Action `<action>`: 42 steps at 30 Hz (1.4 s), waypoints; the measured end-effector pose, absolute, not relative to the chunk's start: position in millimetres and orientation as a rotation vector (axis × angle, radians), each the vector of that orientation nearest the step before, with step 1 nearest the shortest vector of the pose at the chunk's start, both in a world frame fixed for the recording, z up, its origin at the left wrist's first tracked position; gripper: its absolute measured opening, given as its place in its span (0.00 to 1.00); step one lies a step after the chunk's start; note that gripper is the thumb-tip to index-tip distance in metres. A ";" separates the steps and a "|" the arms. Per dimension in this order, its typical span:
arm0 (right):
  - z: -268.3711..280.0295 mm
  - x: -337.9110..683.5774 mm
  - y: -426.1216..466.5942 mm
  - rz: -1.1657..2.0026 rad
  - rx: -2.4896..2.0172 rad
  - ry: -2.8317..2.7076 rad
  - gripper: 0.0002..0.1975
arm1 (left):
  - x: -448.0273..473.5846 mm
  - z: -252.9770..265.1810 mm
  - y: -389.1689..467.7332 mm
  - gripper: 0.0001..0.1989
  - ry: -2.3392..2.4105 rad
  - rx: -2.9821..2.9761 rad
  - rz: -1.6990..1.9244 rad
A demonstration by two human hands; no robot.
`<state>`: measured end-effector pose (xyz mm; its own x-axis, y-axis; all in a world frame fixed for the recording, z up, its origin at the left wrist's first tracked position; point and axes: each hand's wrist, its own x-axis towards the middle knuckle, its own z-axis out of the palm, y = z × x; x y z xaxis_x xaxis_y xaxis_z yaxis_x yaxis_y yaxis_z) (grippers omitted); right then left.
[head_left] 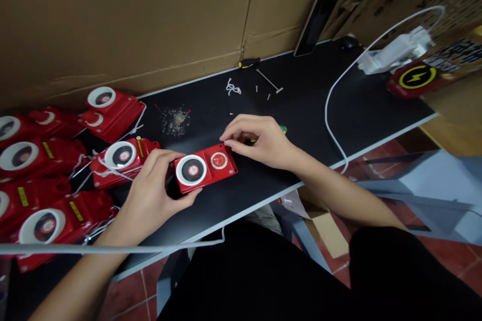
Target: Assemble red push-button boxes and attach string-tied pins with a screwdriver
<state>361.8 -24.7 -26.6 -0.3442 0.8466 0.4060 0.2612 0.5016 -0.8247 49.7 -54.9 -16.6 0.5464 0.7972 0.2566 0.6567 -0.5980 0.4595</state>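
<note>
A red alarm sounder (206, 166) with a white-rimmed round horn and a small red lamp lies on the black tabletop. My left hand (152, 188) grips its left end, thumb along the near side and fingers over the far side. Above the sounder's far right corner, my right hand (259, 140) is closed in a pinch. What the fingertips hold is too small to make out. Part of a green and yellow handle (283, 129) shows behind my right hand; the rest is hidden.
Several red sounders (120, 155) with white cords crowd the left. Crumbs (176, 120), white string (233, 88), small screws (256, 89), a T-shaped tool (270, 82) and a yellow-black screwdriver (249, 63) lie farther back. A white cable (329, 105) crosses the right side.
</note>
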 end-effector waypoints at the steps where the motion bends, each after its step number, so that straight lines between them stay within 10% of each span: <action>1: -29.2 361.5 -24.6 0.849 -0.930 -1.845 0.05 | 49.3 -16.0 -54.7 0.24 1.206 2.477 0.646; 34: -37.3 373.4 -38.4 0.218 -0.829 -2.301 0.06 | 55.3 -14.3 -58.5 0.24 1.193 2.458 0.566; 42: -10.0 408.1 -37.7 0.246 -0.846 -2.302 0.20 | 53.7 -15.0 -56.6 0.25 1.213 2.408 0.532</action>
<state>408.1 -37.7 -10.0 -0.5701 0.6327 0.5241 0.5076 0.7728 -0.3809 53.7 -56.6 -15.0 0.5532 0.8181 0.1571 0.6695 -0.5489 0.5005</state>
